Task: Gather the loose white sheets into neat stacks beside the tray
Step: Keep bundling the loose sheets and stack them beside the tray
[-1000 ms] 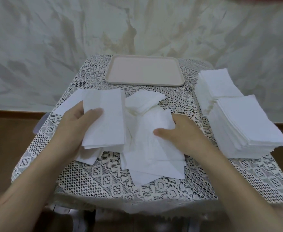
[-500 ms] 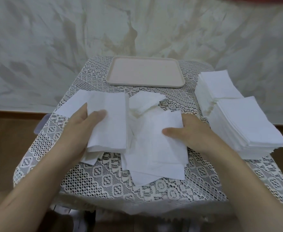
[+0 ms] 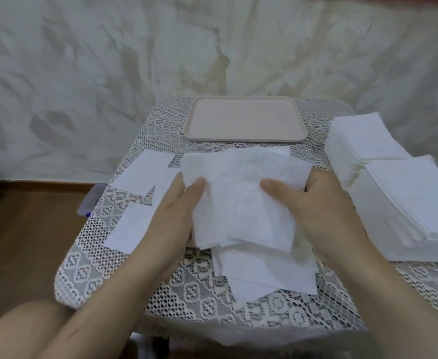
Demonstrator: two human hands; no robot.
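- Your left grip (image 3: 179, 213) and right grip (image 3: 313, 206) each pinch the same bundle of white sheets (image 3: 241, 198). The thumbs lie on top; the fingers go underneath and are mostly hidden.
- The bundle is over the middle of the tabletop (image 3: 199, 288), on your side of the tray (image 3: 243, 138). Its edges are ragged and its corners do not line up.
- Step in hand, as I read it: squaring the bundle.
- Ease the pinch just enough for the sheets to slide, then tap the near edge down, then a side edge. The sheets look thin and will likely crease under a hard squeeze.
- Next it goes right, where the far stack (image 3: 363, 141) and near stack (image 3: 415, 203) stand touching, beside the tray.
- Lay it flat and match its corners to the top sheet. The near stack sits close to the tabletop's right edge, so a shove could spill it.
- Left to gather: the sheets under the bundle (image 3: 267, 275) and the loose sheets at left (image 3: 145, 172).
- Surface: an openwork lace cloth. Corners may snag in the holes, so lift the sheets rather than drag them.
- Room: a pale marbled wall (image 3: 83, 73) behind and a wooden floor (image 3: 26, 229) at left. A small purple-blue object (image 3: 90, 200) shows at the tabletop's left edge; I cannot tell what it is.
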